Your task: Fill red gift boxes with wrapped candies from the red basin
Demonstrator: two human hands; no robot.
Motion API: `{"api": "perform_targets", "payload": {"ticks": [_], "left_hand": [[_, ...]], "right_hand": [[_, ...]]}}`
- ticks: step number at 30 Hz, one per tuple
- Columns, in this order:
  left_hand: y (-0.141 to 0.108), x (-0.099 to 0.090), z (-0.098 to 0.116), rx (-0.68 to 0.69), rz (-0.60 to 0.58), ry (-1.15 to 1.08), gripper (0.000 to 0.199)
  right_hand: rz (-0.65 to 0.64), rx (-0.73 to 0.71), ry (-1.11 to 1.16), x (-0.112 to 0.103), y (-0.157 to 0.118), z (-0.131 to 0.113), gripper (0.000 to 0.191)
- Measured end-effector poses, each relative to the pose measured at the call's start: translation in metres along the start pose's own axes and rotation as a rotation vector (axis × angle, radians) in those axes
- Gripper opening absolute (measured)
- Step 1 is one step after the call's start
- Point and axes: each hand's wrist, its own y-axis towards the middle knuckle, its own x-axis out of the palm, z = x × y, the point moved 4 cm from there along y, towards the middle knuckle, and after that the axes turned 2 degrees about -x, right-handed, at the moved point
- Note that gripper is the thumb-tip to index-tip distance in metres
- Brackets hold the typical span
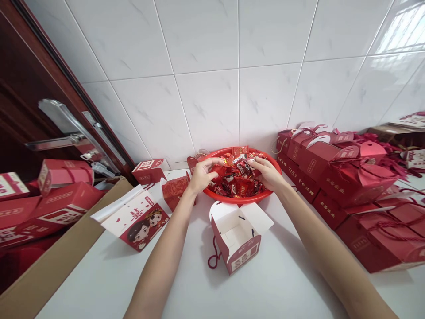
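Note:
Both hands are at a red plastic basin (242,201) heaped with small wrapped candies (241,188), mostly in red wrappers. At the basin's left side, my left hand (203,175) has its fingers and thumb curled around a red wrapped candy (219,170). My right hand (268,173) reaches in from the right, fingertips pinched on a dark red wrapped candy (249,167); the fingers partly hide it. In front of the basin stands an open red gift box (245,257) with white inner walls and a dark red cord handle. Nothing but its bare bottom shows inside.
A white-and-red cartoon-printed box (141,221) and small red boxes (174,192) stand left. Closed red gift boxes (348,173) are stacked on the right. A cardboard carton (66,252) holding red boxes is at far left, by a door handle (63,139). A tiled wall (206,110) stands behind.

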Motion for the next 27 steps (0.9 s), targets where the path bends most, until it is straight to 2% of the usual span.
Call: {"api": "perform_targets", "payload": {"ticks": [5,12,16,20,22,24,27], "left_hand": [[0.000,-0.002,-0.003,0.004,0.158,-0.167,0.035],[0.000,-0.005,-0.009,-0.002,0.342,-0.102,0.028],[0.000,-0.006,-0.010,-0.036,0.304,0.019,0.025],[0.000,0.005,-0.009,-0.133,0.070,0.147,0.022],[-0.001,0.007,-0.010,-0.158,0.016,0.238,0.019],[-0.001,0.004,-0.011,-0.170,0.094,0.385,0.019],[0.000,-0.003,-0.013,-0.231,0.251,0.675,0.035]], "right_hand": [[0.013,0.002,-0.002,0.000,-0.001,-0.001,0.035],[0.008,-0.008,-0.007,0.000,0.000,-0.001,0.040],[0.014,0.003,-0.004,0.000,-0.001,-0.001,0.042],[0.009,0.002,0.008,0.002,-0.002,-0.002,0.040],[0.010,-0.002,0.009,0.002,-0.002,-0.003,0.040],[0.013,-0.007,0.011,0.002,-0.001,-0.002,0.039],[0.021,-0.010,0.013,0.000,0.000,0.000,0.038]]}}
